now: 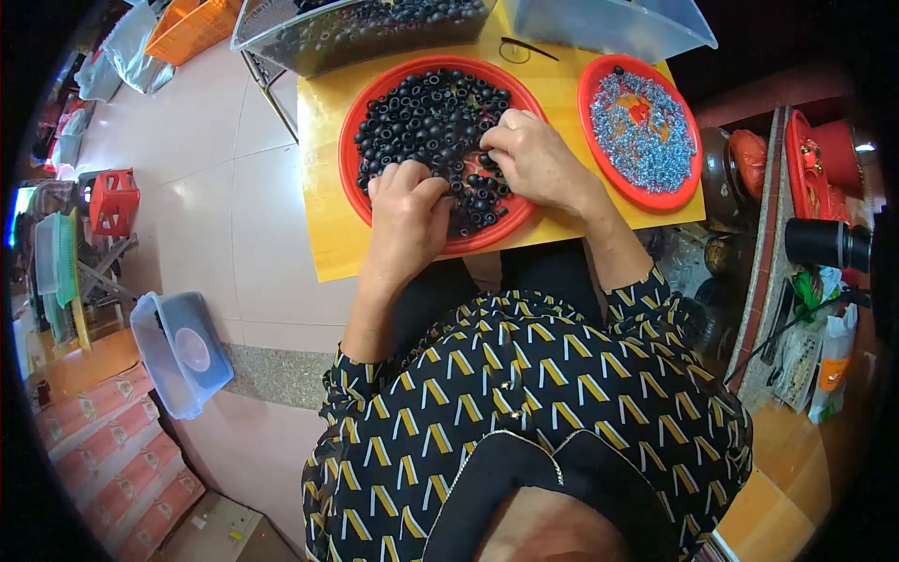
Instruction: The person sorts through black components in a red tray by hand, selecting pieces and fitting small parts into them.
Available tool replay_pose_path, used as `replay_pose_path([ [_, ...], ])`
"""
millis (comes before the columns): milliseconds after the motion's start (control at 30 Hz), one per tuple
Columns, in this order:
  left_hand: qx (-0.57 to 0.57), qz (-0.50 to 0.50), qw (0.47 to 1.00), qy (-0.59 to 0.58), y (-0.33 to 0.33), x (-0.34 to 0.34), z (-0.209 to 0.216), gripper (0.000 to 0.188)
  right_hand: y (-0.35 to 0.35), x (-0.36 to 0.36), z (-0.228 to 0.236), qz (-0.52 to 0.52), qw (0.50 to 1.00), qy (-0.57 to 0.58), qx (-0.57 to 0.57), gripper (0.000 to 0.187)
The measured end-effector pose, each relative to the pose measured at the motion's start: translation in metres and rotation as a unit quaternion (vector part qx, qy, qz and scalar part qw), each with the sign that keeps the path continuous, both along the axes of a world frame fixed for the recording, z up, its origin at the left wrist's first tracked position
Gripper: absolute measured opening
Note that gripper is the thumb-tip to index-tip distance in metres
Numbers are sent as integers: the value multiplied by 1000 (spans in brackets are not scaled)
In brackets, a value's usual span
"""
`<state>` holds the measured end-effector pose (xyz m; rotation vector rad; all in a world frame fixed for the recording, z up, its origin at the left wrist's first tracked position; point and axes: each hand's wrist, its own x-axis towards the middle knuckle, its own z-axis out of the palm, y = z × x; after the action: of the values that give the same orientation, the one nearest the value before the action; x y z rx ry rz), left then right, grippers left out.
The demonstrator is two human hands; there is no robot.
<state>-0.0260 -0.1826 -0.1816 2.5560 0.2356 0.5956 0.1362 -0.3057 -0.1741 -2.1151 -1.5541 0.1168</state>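
Note:
A round red tray point(348, 155) holds a heap of small black ring-shaped pieces point(426, 122), many with a hole through the middle. Over its near left part, my left hand point(409, 211) is closed, its fingertips bent down among the pieces; whatever they grip is hidden. My right hand point(541, 161) reaches in across the right rim with thumb and fingers pinched together at the pieces. Dark bits show beside those fingertips, but I cannot make out what is held. Between the hands a thin layer of loose pieces lies on the tray's red bottom.
A second red tray point(691, 178) with small blue-grey shiny pieces point(637, 145) sits to the right on the yellow table point(323, 215). Behind are a clear bin of black pieces point(365, 42), another translucent bin point(609, 23) and eyeglasses point(529, 49). A blue basin point(201, 351) stands on the floor at left.

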Motion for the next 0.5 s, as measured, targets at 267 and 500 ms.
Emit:
replay_pose_path([
  [267, -600, -13, 788, -137, 5, -21, -2, 12, 12, -6, -9, -7, 998, -58, 28, 18],
  [500, -818, -55, 556, -135, 7, -31, -6, 15, 29, -14, -9, -11, 995, -102, 22, 8],
])
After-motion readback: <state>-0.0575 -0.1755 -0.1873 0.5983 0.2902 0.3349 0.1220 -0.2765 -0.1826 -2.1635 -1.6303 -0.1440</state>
